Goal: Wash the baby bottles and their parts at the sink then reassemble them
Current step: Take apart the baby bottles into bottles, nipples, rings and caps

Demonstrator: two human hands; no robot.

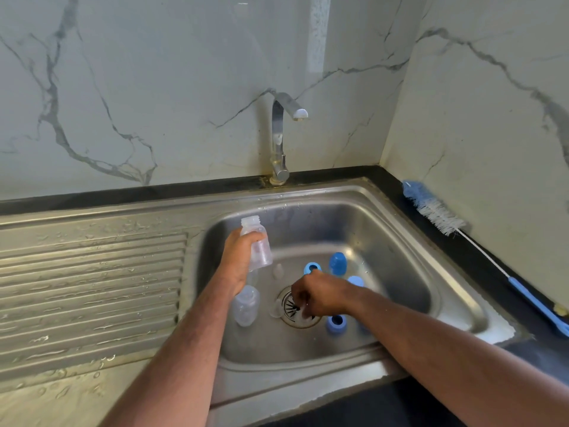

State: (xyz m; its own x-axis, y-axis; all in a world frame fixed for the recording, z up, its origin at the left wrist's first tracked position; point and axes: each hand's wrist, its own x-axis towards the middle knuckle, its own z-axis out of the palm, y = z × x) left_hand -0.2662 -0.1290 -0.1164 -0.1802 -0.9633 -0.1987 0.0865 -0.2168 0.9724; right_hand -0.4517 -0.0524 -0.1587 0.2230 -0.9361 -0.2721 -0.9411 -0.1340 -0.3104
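Note:
My left hand [238, 258] grips a clear baby bottle [258, 245], held upright with its open threaded neck up, above the left side of the steel sink [400, 238]. A second clear bottle [245, 306] lies in the basin below that hand. My right hand [320, 295] reaches down over the drain [289, 303], fingers curled around a small clear part that I cannot make out well. Blue parts lie around it: a ring [312, 268], a cap [337, 262], a pale blue piece [355, 281] and another ring [336, 324]. A clear teat [277, 270] stands near the drain.
The faucet [281, 134] stands behind the basin, with no water running. A wet ribbed drainboard [92, 288] stretches to the left. A blue and white bottle brush [455, 229] lies on the black counter along the right wall.

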